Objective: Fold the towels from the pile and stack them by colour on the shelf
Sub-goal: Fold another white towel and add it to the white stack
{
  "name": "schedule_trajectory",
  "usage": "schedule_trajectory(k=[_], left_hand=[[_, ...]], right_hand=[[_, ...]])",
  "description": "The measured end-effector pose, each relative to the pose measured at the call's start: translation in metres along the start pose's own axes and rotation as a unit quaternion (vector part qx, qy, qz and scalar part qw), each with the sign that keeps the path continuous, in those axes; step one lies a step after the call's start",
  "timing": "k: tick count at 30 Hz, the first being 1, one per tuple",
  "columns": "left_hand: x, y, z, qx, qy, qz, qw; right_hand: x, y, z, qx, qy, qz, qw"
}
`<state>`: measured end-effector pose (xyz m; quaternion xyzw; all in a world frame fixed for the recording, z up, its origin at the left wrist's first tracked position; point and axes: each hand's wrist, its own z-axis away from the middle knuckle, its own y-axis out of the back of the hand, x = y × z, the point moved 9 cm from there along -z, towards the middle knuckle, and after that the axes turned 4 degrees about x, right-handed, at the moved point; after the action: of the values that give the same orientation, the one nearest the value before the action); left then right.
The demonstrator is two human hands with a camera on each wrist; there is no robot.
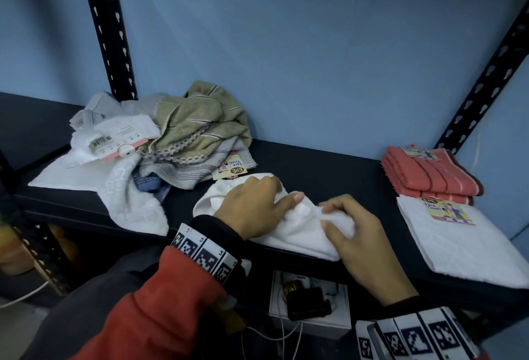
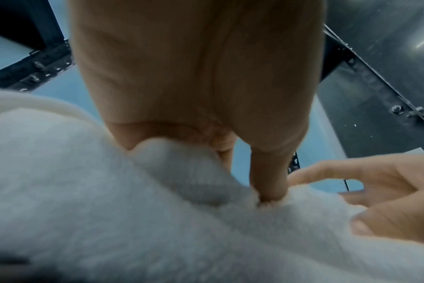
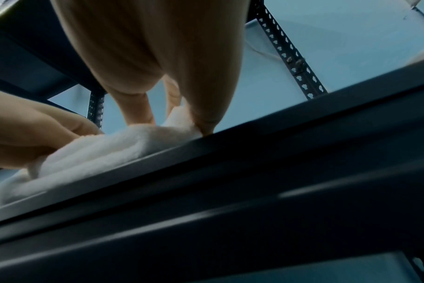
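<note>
A crumpled white towel [image 1: 297, 231] lies at the front middle of the dark shelf [image 1: 329, 165]. My left hand [image 1: 283, 193] lies on its left part, fingers curled into a fold and thumb pressed into the cloth [image 2: 133, 220]. Just to the right, my right hand [image 1: 329, 216] pinches a bunched ridge of the same towel between thumb and fingers [image 3: 104, 145]. The unfolded pile [image 1: 194, 127] of olive, grey and white towels sits at the back left. At the right stand folded coral towels [image 1: 429, 176], with a folded white towel [image 1: 463, 248] in front of them.
Black perforated shelf posts rise at the left [image 1: 108, 30] and right [image 1: 492, 73] against a blue wall. The shelf's front edge runs right under my wrists. Below it lies an open white box [image 1: 309, 305] with cables and a dark device.
</note>
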<state>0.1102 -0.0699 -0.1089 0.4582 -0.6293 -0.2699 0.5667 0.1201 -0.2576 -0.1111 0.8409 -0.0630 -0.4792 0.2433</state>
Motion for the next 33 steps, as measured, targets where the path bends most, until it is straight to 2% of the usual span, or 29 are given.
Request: schedule_trajectory(k=[2, 6, 10, 14, 17, 21, 23, 25, 30, 33], left_hand=[[-0.005, -0.005, 0.002, -0.031, 0.0, -0.016, 0.999], [0.012, 0.001, 0.004, -0.048, -0.083, 0.024, 0.995], [0.026, 0.0, 0.011, -0.095, -0.119, 0.051, 0.987], [0.05, -0.003, 0.022, -0.14, -0.17, 0.128, 0.967], [0.062, 0.0, 0.023, -0.106, -0.201, 0.139, 0.964], [0.057, 0.011, 0.019, -0.033, -0.186, 0.118, 0.975], [0.051, 0.021, 0.017, -0.001, -0.179, 0.144, 0.973], [0.05, 0.029, 0.016, 0.002, -0.183, 0.173, 0.968], [0.045, 0.042, 0.016, -0.051, -0.175, 0.224, 0.957], [0.043, 0.056, 0.016, -0.006, -0.193, 0.228, 0.954]], right_hand=[[0.005, -0.001, 0.0, -0.003, -0.005, 0.009, 1.0], [0.017, 0.003, -0.002, 0.022, -0.044, -0.024, 0.998], [0.001, 0.005, -0.001, 0.027, -0.007, -0.05, 0.998], [-0.016, 0.011, 0.001, 0.044, 0.029, -0.071, 0.996], [-0.026, 0.012, 0.003, 0.04, 0.039, -0.097, 0.994], [-0.024, 0.013, 0.002, 0.042, 0.021, -0.13, 0.99], [-0.023, 0.015, 0.001, 0.038, 0.025, -0.128, 0.991], [-0.024, 0.015, 0.001, 0.031, 0.031, -0.119, 0.992], [-0.013, 0.023, -0.001, 0.063, 0.016, -0.106, 0.992], [-0.016, 0.024, -0.001, 0.056, 0.02, -0.106, 0.993]])
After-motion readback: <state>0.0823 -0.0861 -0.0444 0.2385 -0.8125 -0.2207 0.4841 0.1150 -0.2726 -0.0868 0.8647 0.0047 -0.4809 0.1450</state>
